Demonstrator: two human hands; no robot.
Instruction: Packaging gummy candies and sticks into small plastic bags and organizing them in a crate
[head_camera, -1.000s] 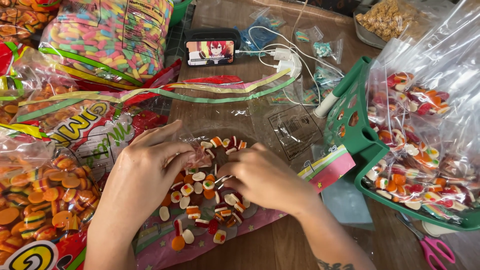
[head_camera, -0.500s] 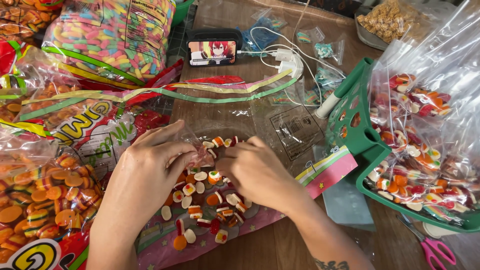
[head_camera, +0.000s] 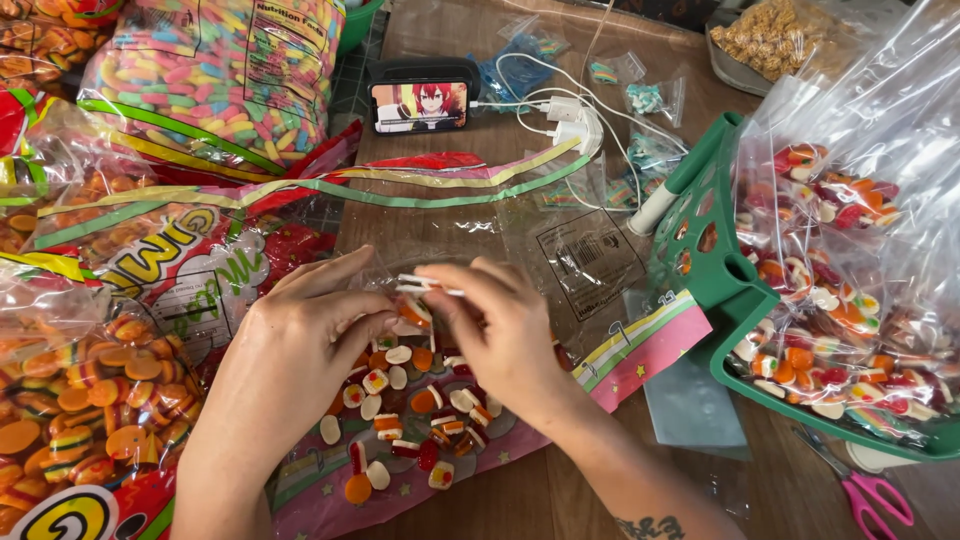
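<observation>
Two hands pinch a small clear bag of gummies above a spread of loose candy.

Head view: the left hand (head_camera: 300, 350) and right hand (head_camera: 500, 330) meet over the pink sheet (head_camera: 640, 350), fingers narrowed on the top edge of the bag (head_camera: 415, 300), likely to keep its mouth level so nothing spills. Loose gummies (head_camera: 410, 400) lie just beneath. A green basket (head_camera: 715, 290) of filled bags stands at the right; a phone (head_camera: 420, 105) is propped beyond. Half a second ago the hands sat lower, against the candy; now the bag's top is lifted and stretched between them.
</observation>
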